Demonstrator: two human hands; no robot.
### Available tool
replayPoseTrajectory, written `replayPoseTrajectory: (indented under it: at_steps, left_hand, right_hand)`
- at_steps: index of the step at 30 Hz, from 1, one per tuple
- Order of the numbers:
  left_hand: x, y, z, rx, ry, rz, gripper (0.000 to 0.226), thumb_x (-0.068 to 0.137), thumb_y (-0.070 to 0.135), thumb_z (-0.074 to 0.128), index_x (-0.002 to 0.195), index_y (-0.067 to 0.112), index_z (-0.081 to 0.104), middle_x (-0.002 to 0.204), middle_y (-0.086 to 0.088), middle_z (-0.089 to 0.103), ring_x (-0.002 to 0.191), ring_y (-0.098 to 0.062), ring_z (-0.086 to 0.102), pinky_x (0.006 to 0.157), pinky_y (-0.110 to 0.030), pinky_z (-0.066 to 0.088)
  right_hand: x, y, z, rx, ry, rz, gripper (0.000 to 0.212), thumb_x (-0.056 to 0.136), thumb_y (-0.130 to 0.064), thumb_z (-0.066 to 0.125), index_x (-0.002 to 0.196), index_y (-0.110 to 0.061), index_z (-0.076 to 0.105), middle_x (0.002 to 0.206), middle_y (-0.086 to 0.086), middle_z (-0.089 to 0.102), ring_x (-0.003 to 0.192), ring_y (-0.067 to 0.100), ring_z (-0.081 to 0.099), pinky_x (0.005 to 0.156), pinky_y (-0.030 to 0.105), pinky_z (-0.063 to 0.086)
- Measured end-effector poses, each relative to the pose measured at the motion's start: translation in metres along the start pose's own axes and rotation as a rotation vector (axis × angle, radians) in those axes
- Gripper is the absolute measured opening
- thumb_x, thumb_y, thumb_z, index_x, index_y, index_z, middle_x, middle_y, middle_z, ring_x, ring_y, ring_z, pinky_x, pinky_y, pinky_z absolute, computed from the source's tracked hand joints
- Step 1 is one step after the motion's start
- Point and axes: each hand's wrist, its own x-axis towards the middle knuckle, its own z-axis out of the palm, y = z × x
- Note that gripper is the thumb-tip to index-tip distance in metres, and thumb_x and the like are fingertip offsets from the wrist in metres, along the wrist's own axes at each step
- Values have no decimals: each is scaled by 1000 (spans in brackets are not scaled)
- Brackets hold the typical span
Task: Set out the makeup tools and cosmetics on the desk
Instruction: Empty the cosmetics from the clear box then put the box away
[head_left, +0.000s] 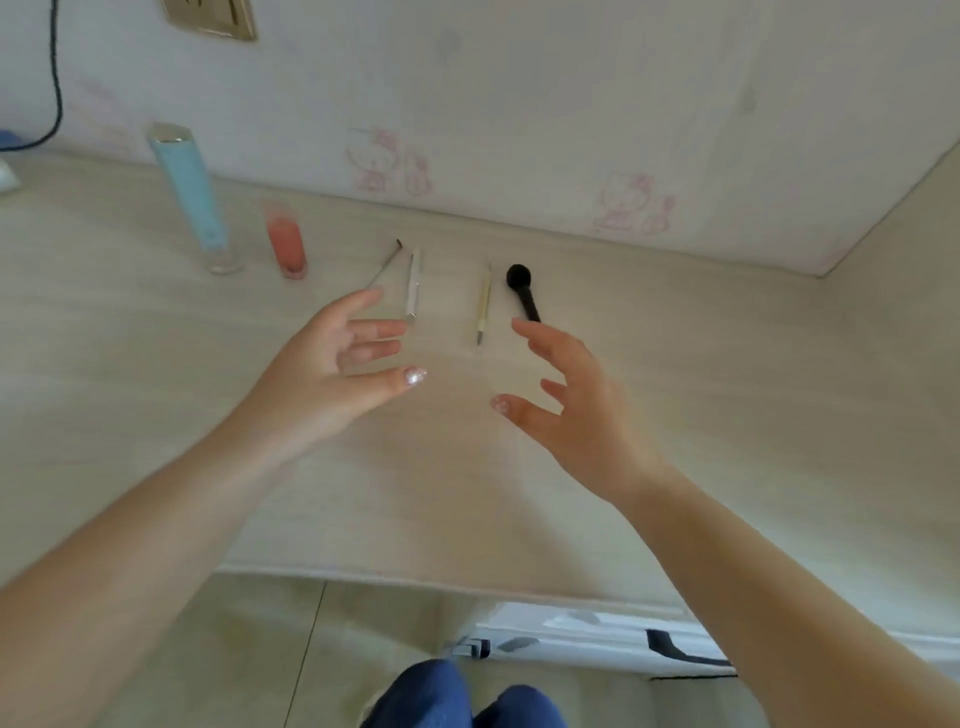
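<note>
Near the desk's back edge stand a tall light-blue tube (189, 195) and a short pink bottle (286, 243). To their right lie a thin dark-tipped brush (387, 262), a white stick (413, 285), a pale yellow pencil (484, 304) and a black round-headed brush (522, 288), all roughly parallel. My left hand (332, 374) hovers open just in front of the thin brush and white stick, fingers spread. My right hand (571, 405) hovers open in front of the black brush's handle end. Neither hand holds anything.
The light wooden desk (156, 389) meets a wall with pink cartoon stickers (389, 161) at the back and a side panel at the right. A black cable (54, 78) hangs at the far left. Below the front edge are floor tiles, my knees and a white bag (597, 639).
</note>
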Motion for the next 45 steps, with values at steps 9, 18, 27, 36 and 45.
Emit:
replayPoseTrajectory:
  at_steps: [9,18,27,36,45]
  left_hand:
    - [-40,85,-68,-81,226,-238,68,56,21,80,118,29,53,118,5,62,111,-8,59,92,-26,46]
    - [-126,152,-135,-58,601,-267,54,74,14,73,124,23,54,122,4,61,112,-10,58,96,-29,44]
    - [-217,156,-203,-66,917,-315,56,76,20,73,127,27,52,124,8,60,113,-6,57,94,-26,44]
    - [-253,127,-311,-125,1034,-282,52,78,16,72,126,24,53,123,7,60,111,-5,58,90,-22,46]
    - [-331,90,-513,-124,1151,-350,52,79,19,72,127,24,52,122,9,59,107,1,56,72,-8,45]
  right_hand:
    - [42,-105,3,144,-299,68,59,80,-31,72,129,-44,42,138,-17,41,126,-3,39,109,31,37]
    - [57,-210,39,203,-588,-136,56,82,-28,71,125,-47,40,147,-23,25,128,-2,36,109,30,35]
    - [46,-293,137,202,-867,-294,56,83,-31,70,130,-40,41,141,-14,40,129,-1,37,109,31,36]
    - [46,-357,245,170,-936,-360,57,82,-31,70,132,-38,42,139,-14,42,129,-2,37,107,29,37]
    - [35,-479,448,101,-1028,-341,54,83,-27,69,129,-39,43,138,-15,43,121,-6,39,96,20,35]
